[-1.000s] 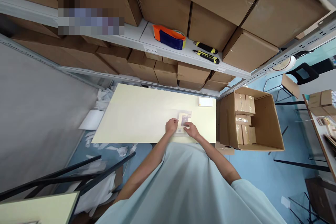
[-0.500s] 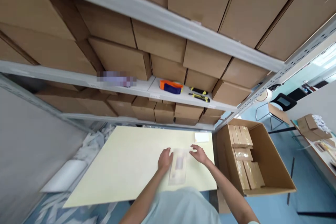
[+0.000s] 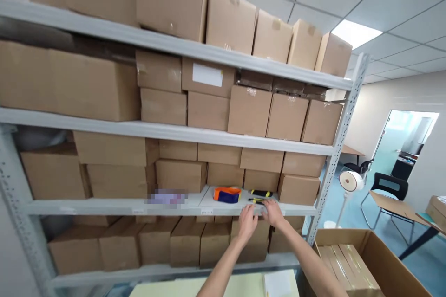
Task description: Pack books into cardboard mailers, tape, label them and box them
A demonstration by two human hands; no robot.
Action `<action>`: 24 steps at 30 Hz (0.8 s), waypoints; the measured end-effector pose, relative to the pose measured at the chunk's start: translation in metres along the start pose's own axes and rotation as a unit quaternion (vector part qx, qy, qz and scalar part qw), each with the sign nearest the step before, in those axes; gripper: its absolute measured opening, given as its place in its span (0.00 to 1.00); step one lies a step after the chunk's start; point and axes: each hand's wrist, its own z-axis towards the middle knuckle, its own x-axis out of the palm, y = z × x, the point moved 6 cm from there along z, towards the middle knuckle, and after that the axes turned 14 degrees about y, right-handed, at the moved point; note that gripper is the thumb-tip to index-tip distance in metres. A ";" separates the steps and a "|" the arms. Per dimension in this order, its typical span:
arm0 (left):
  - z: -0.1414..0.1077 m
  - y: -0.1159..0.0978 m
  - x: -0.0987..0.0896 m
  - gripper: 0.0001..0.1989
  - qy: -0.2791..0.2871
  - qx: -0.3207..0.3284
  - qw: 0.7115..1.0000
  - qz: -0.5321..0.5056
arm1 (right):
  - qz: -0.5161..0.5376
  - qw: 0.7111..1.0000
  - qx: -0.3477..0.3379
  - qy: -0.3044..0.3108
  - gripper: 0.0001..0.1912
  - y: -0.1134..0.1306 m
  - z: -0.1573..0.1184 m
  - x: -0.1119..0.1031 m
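Both hands are raised at the shelf edge. My left hand (image 3: 248, 221) is in front of the shelf's front rail, its fingers bent and apart, with nothing seen in it. To its right, my right hand (image 3: 272, 212) reaches the near yellow-and-black cutter (image 3: 256, 200); its fingertips cover that cutter's right end, and whether they grip it is unclear. A second yellow-and-black cutter (image 3: 261, 193) lies just behind. An orange and dark blue roll-shaped item (image 3: 227, 195) sits on the shelf (image 3: 195, 204), left of the cutters.
Cardboard boxes (image 3: 249, 110) fill the rack's levels. Below is the pale yellow table (image 3: 230, 284) with a white pad (image 3: 277, 284) on it. At the lower right stands a big open carton (image 3: 390, 264) holding smaller boxes. A rack post (image 3: 343, 134) rises right of my hands.
The view has tilted up towards the rack. My hands have left the tabletop, where a clear flat packet lay between them, and are now up at the shelf by the cutters.
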 end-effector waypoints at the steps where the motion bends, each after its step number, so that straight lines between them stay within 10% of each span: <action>1: 0.008 -0.005 -0.007 0.19 0.010 -0.010 1.000 0.007 | -0.020 1.000 0.012 0.009 0.25 0.001 0.007 -0.002; 16: -0.012 -0.007 -0.010 0.22 0.131 -0.058 0.989 0.042 | -0.056 0.996 0.062 -0.043 0.24 0.011 0.020 -0.007; 24: -0.044 0.014 0.010 0.16 0.095 -0.144 0.976 -0.133 | 0.002 0.995 0.056 -0.078 0.19 0.014 -0.044 0.022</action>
